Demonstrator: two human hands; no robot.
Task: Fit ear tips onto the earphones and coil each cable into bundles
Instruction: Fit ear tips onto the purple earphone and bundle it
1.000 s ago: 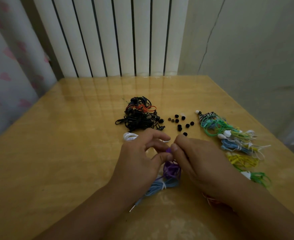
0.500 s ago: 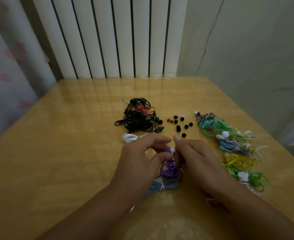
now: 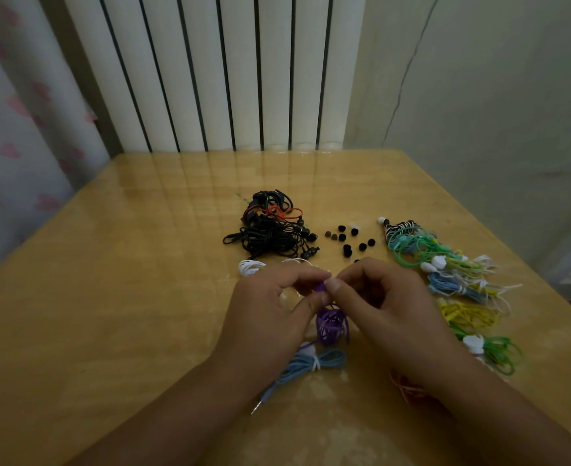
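Observation:
My left hand (image 3: 270, 307) and my right hand (image 3: 388, 307) meet fingertip to fingertip above the table's middle. Between them both pinch a purple earbud (image 3: 320, 286). Its purple cable (image 3: 333, 326) hangs below in a loose coil. Whether an ear tip sits between my right fingertips is hidden. Several loose black ear tips (image 3: 348, 238) lie just beyond my hands.
A black earphone tangle (image 3: 270, 233) lies behind the hands. A white bundle (image 3: 250, 266) sits at the left. A blue bundle (image 3: 307, 363) lies near my wrists. Green, blue and yellow bundles (image 3: 452, 280) line the right of the wooden table (image 3: 109, 297). A radiator stands behind.
Both hands stay pinched together on the purple earbud; they have shifted slightly away from me and the coil hangs a little higher.

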